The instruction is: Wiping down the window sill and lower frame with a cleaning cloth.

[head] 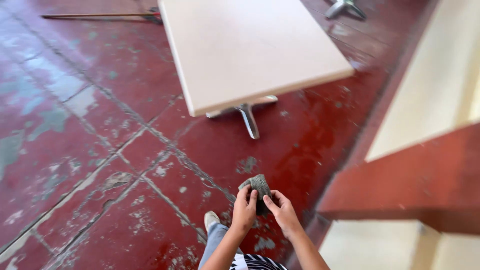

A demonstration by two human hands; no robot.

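Standing over a worn red floor (310,145), the person holds a small wad of grey-green cloth (259,186) out in front of the body, low in the head view. Both hands meet on it. The left hand (243,212) has its fingers (246,195) curled up onto the near left side of the wad, pinching it. The right hand (283,210) comes in from the other side, thumb and fingers closed on the cloth's lower right edge. So the cloth is gripped between the two hands, bunched into a lump, in the air above the floor and not touching it.

Below the hands show a pale shoe (211,218), a blue trouser leg (215,242) and a bit of black-and-white striped fabric (257,262) at the bottom edge.

Well beyond the hands stands a square cream surface (250,45) on a metal foot (247,117) with splayed legs. A long stick (95,15) lies on the floor at the far left, behind that surface, and part of another metal foot (345,7) shows at the top. The floor's paint is chipped and scuffed, with pale patches and crossing joints. On the right runs a cream wall (430,80) with a red ledge (410,180).
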